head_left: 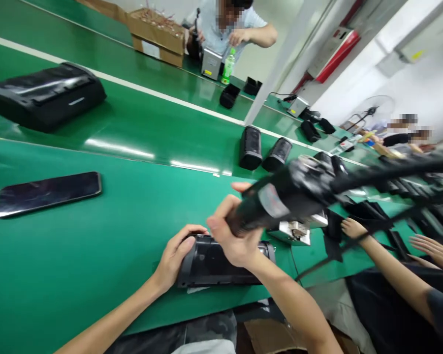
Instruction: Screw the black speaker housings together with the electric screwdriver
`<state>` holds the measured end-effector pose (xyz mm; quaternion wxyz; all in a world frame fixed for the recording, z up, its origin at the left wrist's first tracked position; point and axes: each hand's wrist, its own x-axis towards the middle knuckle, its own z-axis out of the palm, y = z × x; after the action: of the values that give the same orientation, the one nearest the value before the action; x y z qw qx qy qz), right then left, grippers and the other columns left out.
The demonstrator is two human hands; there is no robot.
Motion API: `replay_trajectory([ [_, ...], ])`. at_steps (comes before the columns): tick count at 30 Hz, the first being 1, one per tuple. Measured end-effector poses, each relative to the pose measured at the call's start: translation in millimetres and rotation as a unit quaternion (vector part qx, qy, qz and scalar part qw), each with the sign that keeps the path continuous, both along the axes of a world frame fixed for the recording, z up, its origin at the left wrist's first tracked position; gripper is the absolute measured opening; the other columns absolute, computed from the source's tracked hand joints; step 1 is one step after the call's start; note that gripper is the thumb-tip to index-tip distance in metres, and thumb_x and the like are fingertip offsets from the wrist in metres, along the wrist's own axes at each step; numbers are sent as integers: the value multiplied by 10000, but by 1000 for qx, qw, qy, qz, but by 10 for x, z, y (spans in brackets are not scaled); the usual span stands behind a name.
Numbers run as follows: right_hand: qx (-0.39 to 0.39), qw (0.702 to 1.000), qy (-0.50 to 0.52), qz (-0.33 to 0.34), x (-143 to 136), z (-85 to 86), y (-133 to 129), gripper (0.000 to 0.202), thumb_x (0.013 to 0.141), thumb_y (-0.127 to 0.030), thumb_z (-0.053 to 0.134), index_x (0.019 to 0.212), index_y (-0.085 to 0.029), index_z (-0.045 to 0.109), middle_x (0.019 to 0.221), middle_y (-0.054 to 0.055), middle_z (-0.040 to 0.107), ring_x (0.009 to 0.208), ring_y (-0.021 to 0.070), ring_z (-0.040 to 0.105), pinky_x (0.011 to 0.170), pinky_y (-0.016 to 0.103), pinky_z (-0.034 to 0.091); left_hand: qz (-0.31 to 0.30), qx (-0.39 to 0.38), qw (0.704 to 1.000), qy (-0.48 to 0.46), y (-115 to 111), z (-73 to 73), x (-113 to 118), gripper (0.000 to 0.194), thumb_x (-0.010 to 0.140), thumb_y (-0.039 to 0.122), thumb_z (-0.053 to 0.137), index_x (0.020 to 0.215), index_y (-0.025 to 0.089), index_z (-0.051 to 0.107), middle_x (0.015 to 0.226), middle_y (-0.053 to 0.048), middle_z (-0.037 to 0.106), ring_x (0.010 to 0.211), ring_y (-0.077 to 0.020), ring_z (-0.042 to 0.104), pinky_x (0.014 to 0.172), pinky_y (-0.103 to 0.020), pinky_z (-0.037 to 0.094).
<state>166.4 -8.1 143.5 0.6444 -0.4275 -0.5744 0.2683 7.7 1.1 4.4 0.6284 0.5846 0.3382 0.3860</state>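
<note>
Black plastic housing (221, 263) lay under both grips: the left hand (175, 255) clasped its end, while the right hand (232, 236), just above, wrapped around a power screwdriver (280, 201).

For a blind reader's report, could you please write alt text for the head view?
The right hand grips a black handheld power tool above a black cylindrical plastic casing, steadied by the left hand on a green workbench.

Black speaker casing (216, 263); black power tool (280, 199); green table (96, 275); black phone (46, 191)
</note>
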Motion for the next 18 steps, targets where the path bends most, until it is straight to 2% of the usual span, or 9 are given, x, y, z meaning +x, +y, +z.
replay_trajectory([
  [3,72,995,63,-12,55,233,12,403,998,-479,829,871,-286,498,673,-100,501,411,109,478,394,253,471,12,-4,1000,10,6,-15,-13,493,1055,664,601,1145,219,793,1173,-81,843,1102,-326,761,1006,-384,575],
  [5,115,988,80,-60,249,480,-128,328,1039,-534,769,958,-286,571,668,-105,524,396,115,500,391,254,489,27,-12,999,25,-8,6,-26,474,1048,658,604,1136,232,793,1177,-70,838,1149,-326,751,1039,-373,566],
  [6,133,984,80,-92,399,608,-239,340,1042,-559,759,948,-275,597,638,-105,517,382,117,500,385,248,483,34,-17,999,33,-19,24,-32,463,1047,653,601,1131,240,794,1181,-63,836,1170,-324,746,1057,-366,561],
  [8,148,974,52,-164,778,822,-491,525,1017,-620,746,723,-230,556,534,-97,426,340,99,423,371,239,467,37,-23,998,41,-39,61,-35,454,1048,648,588,1121,251,798,1184,-52,832,1185,-318,739,1064,-351,556],
  [10,169,950,26,-260,1197,934,-699,505,978,-479,831,674,-202,539,609,-84,481,370,77,453,378,219,461,32,-32,998,38,-51,89,-27,470,1049,666,579,1108,258,805,1181,-49,829,1184,-317,731,1061,-344,551],
  [12,172,934,12,-314,1569,928,-801,393,935,-410,878,780,-211,577,625,-100,514,379,86,471,381,218,464,30,-42,998,29,-53,101,-15,492,1044,697,579,1094,267,812,1183,-45,824,1185,-316,722,1071,-341,541],
  [14,162,925,4,-343,1833,826,-803,342,916,-406,886,939,-239,588,628,-119,534,383,98,476,395,221,464,34,-46,998,25,-49,98,-9,506,1034,725,586,1078,277,817,1177,-41,819,1186,-317,718,1081,-342,535],
  [18,128,921,-3,-367,2044,512,-703,475,881,-390,879,1179,-277,526,680,-132,591,387,122,507,409,244,478,41,-46,997,37,-41,86,-26,521,1020,747,591,1090,284,819,1191,-47,820,1205,-334,710,1071,-357,539],
])
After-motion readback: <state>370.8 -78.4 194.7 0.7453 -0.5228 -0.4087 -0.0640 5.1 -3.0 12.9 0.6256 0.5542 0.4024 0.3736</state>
